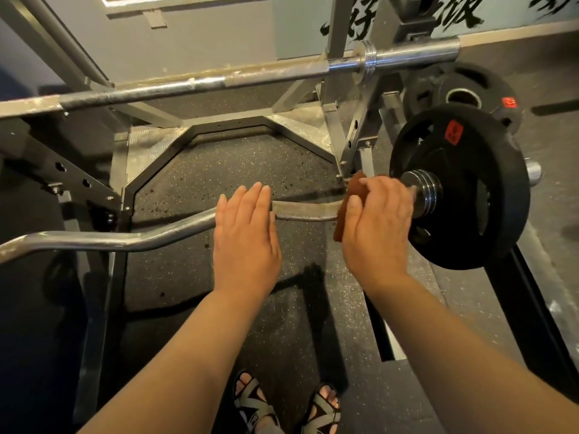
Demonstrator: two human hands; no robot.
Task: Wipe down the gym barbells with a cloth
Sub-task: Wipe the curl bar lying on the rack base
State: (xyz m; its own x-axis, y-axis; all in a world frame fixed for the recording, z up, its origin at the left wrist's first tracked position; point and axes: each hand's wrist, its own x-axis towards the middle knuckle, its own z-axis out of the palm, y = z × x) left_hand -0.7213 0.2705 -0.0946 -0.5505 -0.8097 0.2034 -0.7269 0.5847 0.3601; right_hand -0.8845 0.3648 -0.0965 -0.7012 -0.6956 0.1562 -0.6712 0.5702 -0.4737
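The soft brown cloth (352,191) sits on the near bent bar (300,212), at its right end, just beside the round black plate (463,189). The right hand (376,223) curls round the cloth and the bar. The left hand (244,233) lies flat over the bar's rough part, fingers straight. Left of it the smooth bar runs free. Farther off, a straight bar (266,77) rests on a grey rack (340,142).
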